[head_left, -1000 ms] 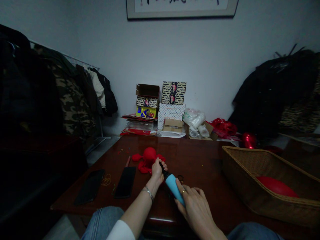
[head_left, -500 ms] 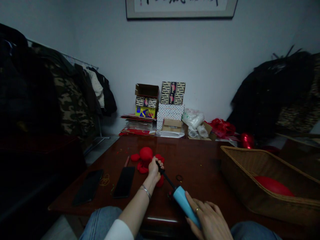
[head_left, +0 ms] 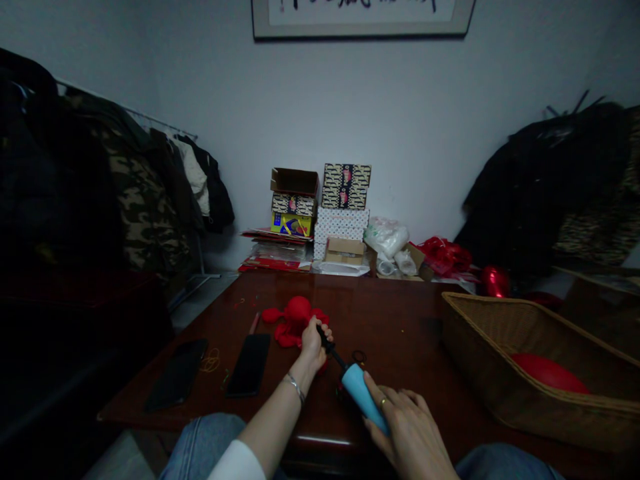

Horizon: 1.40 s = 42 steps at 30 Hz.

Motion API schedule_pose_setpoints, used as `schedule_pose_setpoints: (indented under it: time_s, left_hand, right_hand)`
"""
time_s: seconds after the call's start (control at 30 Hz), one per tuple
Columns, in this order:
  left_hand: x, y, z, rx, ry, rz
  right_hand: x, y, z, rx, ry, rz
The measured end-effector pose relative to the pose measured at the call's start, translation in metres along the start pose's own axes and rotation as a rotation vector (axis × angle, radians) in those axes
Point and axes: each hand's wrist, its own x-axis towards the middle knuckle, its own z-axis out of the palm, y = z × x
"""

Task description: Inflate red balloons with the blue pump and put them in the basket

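Note:
Over the table, a blue balloon hand pump [head_left: 364, 395] with a black rod is tilted between my two hands. My left hand [head_left: 316, 343] is closed around its black end, farther from me. My right hand [head_left: 407, 423] wraps the blue barrel, nearer the table's front edge. Just beyond my left hand lies a small rounded red balloon [head_left: 299, 309], with several limp red balloons [head_left: 286, 335] around it. Whether the rounded one is joined to the pump is hidden by my left hand.
A wicker basket [head_left: 520, 400] holding a red balloon [head_left: 550, 373] stands at the right. Two dark phones [head_left: 249, 365] [head_left: 177, 375] and yellow rubber bands [head_left: 211, 360] lie on the left of the brown table [head_left: 400, 300]. Boxes [head_left: 342, 227] are stacked behind it.
My right hand has pushed the blue barrel up and left toward my left hand, so less rod shows. My left hand and the rounded balloon have shifted slightly right.

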Motion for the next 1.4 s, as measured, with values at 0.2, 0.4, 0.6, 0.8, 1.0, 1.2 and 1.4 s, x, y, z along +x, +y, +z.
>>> schedule_pose_setpoints:
  time_s: [0.2, 0.4, 0.6, 0.8, 1.0, 1.2, 1.4]
  left_hand:
    - [-0.009, -0.011, 0.004, 0.019, 0.022, -0.039]
    - [-0.012, -0.012, 0.005, 0.027, 0.015, -0.039]
    - [-0.011, -0.008, 0.005, 0.037, 0.024, 0.009]
    - [-0.005, -0.003, 0.002, 0.037, 0.001, 0.016]
    - [0.003, 0.002, -0.004, 0.020, 0.011, 0.052]
    - [0.007, 0.008, -0.005, -0.039, 0.025, 0.045]
    - [0.005, 0.015, -0.002, -0.071, 0.012, 0.029]
  right_hand:
    - [0.022, -0.013, -0.001, -0.024, -0.074, 0.062]
    - [0.035, -0.017, 0.001, -0.021, -0.087, 0.071]
    - [0.032, -0.021, 0.002, -0.041, -0.076, 0.064]
    - [0.024, -0.023, 0.006, -0.045, -0.012, 0.044]
    - [0.006, -0.011, 0.007, -0.017, 0.014, 0.002]
    - [-0.015, 0.010, 0.005, -0.040, 0.048, -0.074]
    - [-0.025, 0.018, 0.000, -0.040, 0.107, -0.133]
